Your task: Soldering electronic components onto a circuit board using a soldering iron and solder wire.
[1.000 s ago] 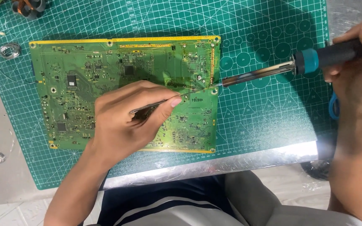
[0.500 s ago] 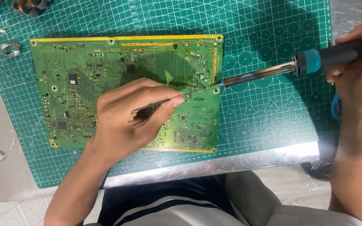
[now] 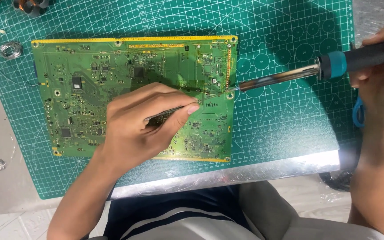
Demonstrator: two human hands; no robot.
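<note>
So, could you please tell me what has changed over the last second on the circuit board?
Hardly anything. The soldering iron in the right hand has kept its tip at the same spot near the right edge of the circuit board. The left hand still rests on the board, pinching the tweezers toward that spot. The board has not shifted on the green cutting mat.

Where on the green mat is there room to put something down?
Bare cutting mat lies right of the circuit board, below the soldering iron. It is crowded where the left hand holds tweezers on the board.
</note>
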